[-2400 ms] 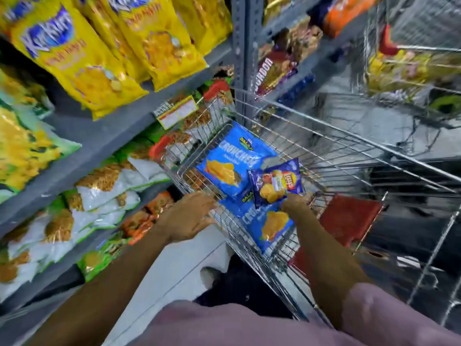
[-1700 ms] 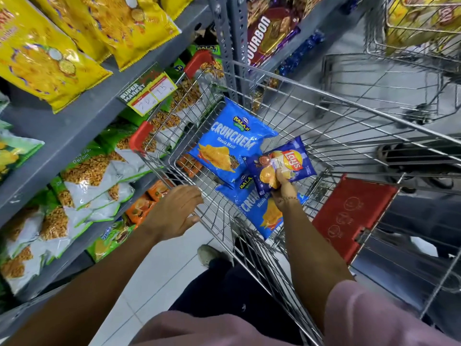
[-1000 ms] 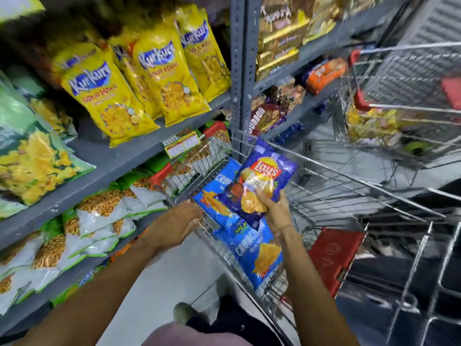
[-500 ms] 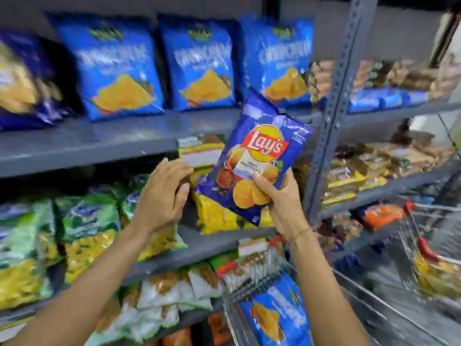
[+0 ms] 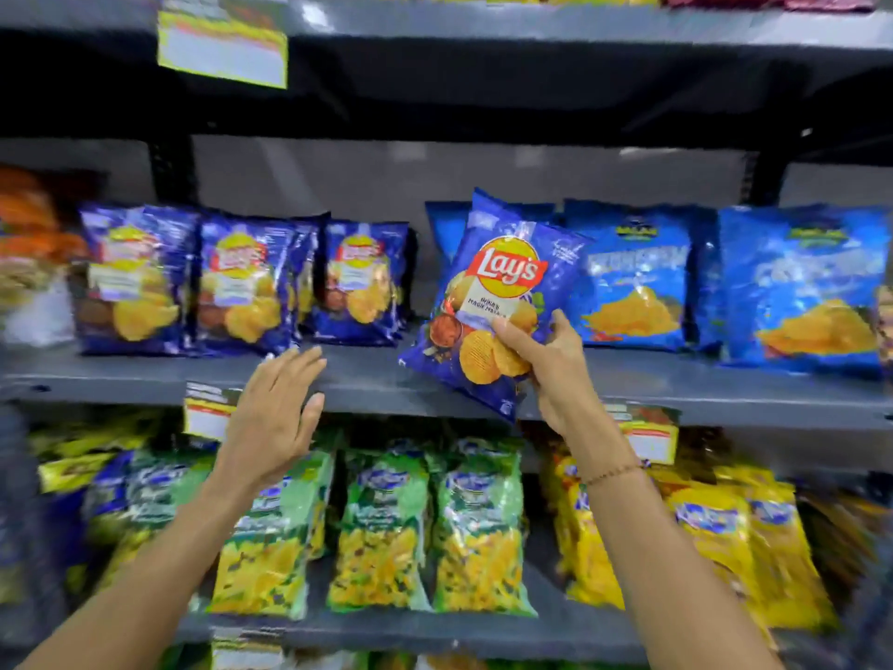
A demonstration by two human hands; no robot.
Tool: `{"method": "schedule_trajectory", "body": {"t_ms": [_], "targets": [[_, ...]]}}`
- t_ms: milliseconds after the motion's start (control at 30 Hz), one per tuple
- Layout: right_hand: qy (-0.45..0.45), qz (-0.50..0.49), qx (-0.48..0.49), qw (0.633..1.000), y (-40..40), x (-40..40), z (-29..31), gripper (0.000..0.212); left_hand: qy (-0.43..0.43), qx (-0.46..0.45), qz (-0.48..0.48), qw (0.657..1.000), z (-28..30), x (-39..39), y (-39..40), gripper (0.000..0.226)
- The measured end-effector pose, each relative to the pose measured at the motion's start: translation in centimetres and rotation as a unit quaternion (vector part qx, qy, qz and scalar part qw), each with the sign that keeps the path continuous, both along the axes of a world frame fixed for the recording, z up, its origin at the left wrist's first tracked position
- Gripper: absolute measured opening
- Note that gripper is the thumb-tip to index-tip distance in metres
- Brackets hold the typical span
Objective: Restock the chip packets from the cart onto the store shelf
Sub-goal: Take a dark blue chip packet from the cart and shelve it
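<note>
While the right hand [image 5: 555, 365] pinches the chip packet [image 5: 493, 302] by its lower corner, thumb across the front, the puffed bag looks light, slick and crushable; it tilts before the shelf [image 5: 367, 379]. At nine o'clock the left hand [image 5: 275, 413] is spread, empty. Blur smears neighbouring packets; the cart is unseen.

The Lay's packet [image 5: 493, 302] hides a light-blue bag [image 5: 447, 229]; shelf-tag [image 5: 223, 45] print is blurred.
</note>
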State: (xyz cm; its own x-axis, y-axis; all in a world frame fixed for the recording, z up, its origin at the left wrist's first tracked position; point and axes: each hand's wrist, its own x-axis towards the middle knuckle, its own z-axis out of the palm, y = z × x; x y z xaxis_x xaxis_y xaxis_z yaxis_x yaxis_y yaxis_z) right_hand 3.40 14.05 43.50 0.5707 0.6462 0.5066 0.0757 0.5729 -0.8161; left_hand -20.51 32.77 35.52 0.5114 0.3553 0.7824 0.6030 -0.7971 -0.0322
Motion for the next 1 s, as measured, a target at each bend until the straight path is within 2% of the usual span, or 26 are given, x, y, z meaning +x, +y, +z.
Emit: {"method": "schedule_trajectory", "body": {"t_ms": [167, 300, 367, 533, 733, 867, 1000], "targets": [[-0.005, 0.043, -0.038, 0.998, 6.3, -1.1, 0.6, 0.038, 0.004, -0.034, 0.056, 0.998, -0.3, -4.3, 4.4, 0.066], [0.000, 0.050, -0.056, 0.997, 10.8, -2.0, 1.4, 0.039, 0.005, -0.034, 0.057, 0.998, -0.7, -5.9, 6.6, 0.068], [-0.003, 0.049, -0.073, 0.996, 12.7, -2.4, 2.0, 0.049, -0.004, -0.027, 0.050, 0.998, -0.9, -5.9, 7.2, 0.066], [-0.012, 0.065, -0.101, 0.993, 16.8, -3.2, 3.1, 0.050, -0.054, 0.004, 0.051, 0.997, -1.6, -5.1, 7.8, 0.054], [-0.038, 0.082, -0.150, 0.985, 19.0, -4.3, 3.5, 0.037, -0.079, 0.055, 0.035, 0.995, -2.1, -4.9, 8.8, 0.050], [-0.029, 0.069, -0.150, 0.986, 19.8, -4.3, 3.2, 0.052, -0.089, 0.069, 0.028, 0.993, -2.3, -4.7, 9.2, 0.049], [-0.021, 0.061, -0.144, 0.987, 20.0, -4.2, 3.0, 0.054, -0.094, 0.081, 0.026, 0.992, -2.4, -4.7, 9.4, 0.049]]}}
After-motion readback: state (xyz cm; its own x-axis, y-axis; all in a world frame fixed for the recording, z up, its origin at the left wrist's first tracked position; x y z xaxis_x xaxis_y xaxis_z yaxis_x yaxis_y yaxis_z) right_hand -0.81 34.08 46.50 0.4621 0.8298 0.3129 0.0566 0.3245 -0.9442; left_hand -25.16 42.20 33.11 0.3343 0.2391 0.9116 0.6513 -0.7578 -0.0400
